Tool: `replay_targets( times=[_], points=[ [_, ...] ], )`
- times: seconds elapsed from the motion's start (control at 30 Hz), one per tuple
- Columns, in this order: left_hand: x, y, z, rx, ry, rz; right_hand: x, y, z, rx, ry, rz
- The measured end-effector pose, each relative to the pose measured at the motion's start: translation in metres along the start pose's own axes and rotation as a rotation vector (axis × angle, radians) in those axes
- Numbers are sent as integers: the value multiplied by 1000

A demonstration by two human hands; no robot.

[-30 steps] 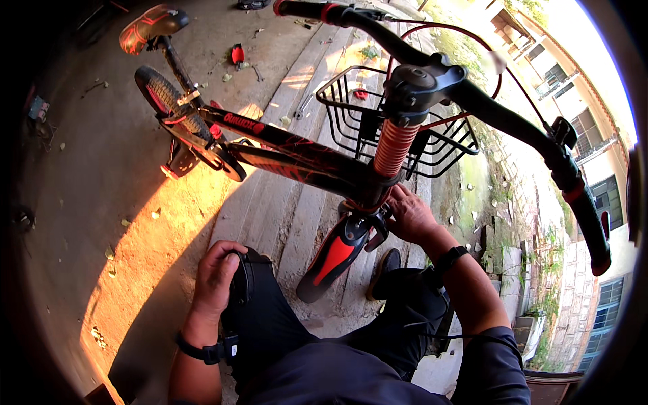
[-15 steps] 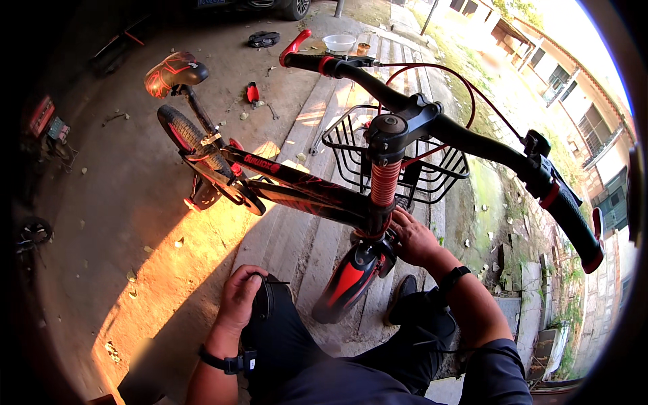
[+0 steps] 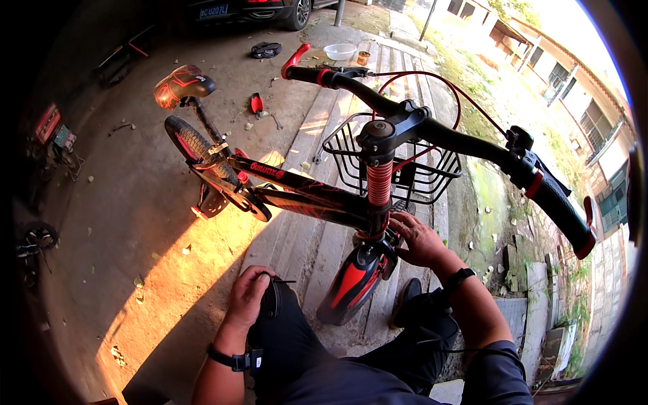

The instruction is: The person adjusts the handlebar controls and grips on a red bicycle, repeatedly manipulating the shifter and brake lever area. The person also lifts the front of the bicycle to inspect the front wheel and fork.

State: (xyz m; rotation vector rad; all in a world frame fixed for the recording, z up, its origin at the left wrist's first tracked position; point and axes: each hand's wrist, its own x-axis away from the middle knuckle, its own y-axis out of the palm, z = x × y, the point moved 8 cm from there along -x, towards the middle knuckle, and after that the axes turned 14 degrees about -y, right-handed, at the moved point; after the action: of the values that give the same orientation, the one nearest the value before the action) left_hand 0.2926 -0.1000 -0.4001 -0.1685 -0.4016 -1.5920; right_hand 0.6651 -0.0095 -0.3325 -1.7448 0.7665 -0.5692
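A black-and-red bicycle (image 3: 314,202) stands before me, its handlebar (image 3: 479,148) at the right and saddle (image 3: 183,86) behind. A wire basket (image 3: 432,182) sits behind the red-ringed steering column (image 3: 379,182). The front mudguard (image 3: 351,283) points toward my legs. My right hand (image 3: 420,239) has its fingers apart, touching the front fork area just below the column; some fingertips are hidden. My left hand (image 3: 248,297) is closed on a black object (image 3: 273,297) at my left knee, a thin piece sticking out from it; I cannot make out what it is.
A parked car (image 3: 253,13), a black bundle (image 3: 265,49), a white basin (image 3: 339,51) and a small red part (image 3: 256,103) are farther back. Machinery (image 3: 50,135) lines the left. Concrete strips (image 3: 317,250) run underfoot, with buildings (image 3: 574,101) along the right.
My view has tilted up, bringing the car and basin into sight, so the bicycle appears lower. My right hand's fingers have shifted slightly at the fork; my left hand keeps the black object.
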Motion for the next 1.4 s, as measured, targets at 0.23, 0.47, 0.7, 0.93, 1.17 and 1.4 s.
replay_targets(
  times=[0.23,0.47,0.7,0.93,1.17,1.4],
  points=[
    [-6,-1,-7,31,33,3,29,-34,-15,6,40,141],
    [-5,4,-4,137,15,17,38,-69,-72,-119,43,351],
    [11,22,5,380,-84,-70,28,-75,-122,-420,-113,481],
    [30,63,35,529,-76,-256,8,-69,-156,-534,-220,473],
    [43,96,58,548,-67,-402,-3,-69,-184,-660,-299,477],
    [50,114,67,559,-42,-437,-1,-44,-184,-902,-186,477]
  ],
)
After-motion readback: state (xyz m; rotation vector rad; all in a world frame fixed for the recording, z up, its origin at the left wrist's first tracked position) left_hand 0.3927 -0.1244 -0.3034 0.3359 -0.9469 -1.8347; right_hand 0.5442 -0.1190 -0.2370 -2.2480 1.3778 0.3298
